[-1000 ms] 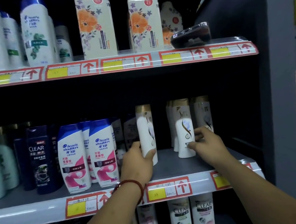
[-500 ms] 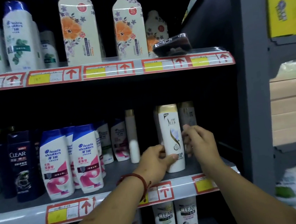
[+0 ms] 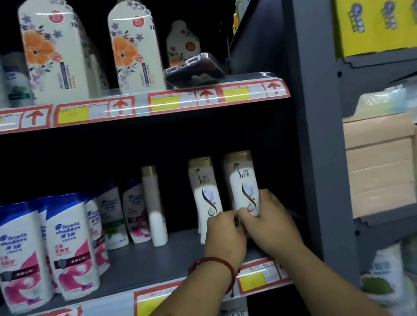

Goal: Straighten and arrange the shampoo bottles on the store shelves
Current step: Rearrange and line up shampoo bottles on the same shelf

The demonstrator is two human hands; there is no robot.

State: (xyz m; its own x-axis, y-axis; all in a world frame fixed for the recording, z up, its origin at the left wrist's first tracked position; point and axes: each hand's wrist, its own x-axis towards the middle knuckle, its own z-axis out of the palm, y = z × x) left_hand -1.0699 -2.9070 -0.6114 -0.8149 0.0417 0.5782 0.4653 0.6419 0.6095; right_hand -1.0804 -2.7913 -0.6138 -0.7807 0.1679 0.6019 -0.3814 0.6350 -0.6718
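Since the blue-capped white-and-pink plastic shampoo bottles (image 3: 70, 252) at the left stand near the front lip of the grey metal shelf (image 3: 146, 264), they give a line to match. The left grip (image 3: 224, 236) clasps the foot of the left white gold-capped bottle (image 3: 204, 191). Touching it, the right grip (image 3: 270, 226) wraps the foot of the right white gold-capped bottle (image 3: 243, 182). Better, I judge, to slide both forward upright, labels outward, evenly spaced.
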